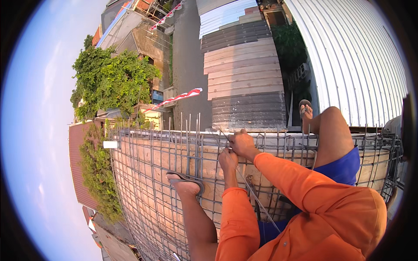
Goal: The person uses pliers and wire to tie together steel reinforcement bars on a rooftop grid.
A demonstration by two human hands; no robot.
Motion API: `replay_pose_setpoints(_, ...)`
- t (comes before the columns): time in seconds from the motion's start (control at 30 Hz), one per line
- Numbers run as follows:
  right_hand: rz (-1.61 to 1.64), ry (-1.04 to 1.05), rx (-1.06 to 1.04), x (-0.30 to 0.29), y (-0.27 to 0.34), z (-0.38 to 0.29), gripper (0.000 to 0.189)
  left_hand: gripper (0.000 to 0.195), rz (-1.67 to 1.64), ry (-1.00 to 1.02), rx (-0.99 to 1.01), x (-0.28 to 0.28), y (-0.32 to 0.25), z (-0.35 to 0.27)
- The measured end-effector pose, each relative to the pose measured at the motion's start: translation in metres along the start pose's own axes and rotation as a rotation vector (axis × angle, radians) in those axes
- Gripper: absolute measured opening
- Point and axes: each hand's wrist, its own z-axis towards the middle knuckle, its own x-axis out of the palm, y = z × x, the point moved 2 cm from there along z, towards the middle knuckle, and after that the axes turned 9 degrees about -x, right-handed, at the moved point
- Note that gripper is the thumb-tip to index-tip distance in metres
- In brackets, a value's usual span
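Strands of thin tie wire (256, 195) run from my lap up past both hands to the edge of a steel rebar mesh (156, 163). My left hand (228, 160) pinches the wire just above the mesh. Close beside it, slightly higher and to the right, my right hand (242, 143) has its fingers closed at the wire's upper part, by the edge bars; its fingertips are partly hidden. A dark metal tool (253, 187), its kind unclear, is below my hands among the bars. My feet in flip-flops are on either side.
Upright rebar ends (197, 125) stick up along the edge. Beyond it, lower down, lie corrugated roofs (245, 71), a white metal roof (346, 62) and a grey road (187, 65). Pale boards (209, 163) show under the mesh. A red-and-white bunting (179, 97) hangs past the edge.
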Motion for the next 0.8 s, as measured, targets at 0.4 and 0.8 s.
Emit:
replay_pose_setpoints(0.4,-0.115,0.280,-0.071,0.002,-0.004,0.010,0.017,0.023,-0.012,0.116,0.063,-0.010,-0.007,-0.007)
replay_pose_setpoints(0.8,-0.053,0.301,-0.277,-0.010,-0.009,0.003,0.026,0.007,0.447,-0.005,0.804,-0.032,-0.013,0.010)
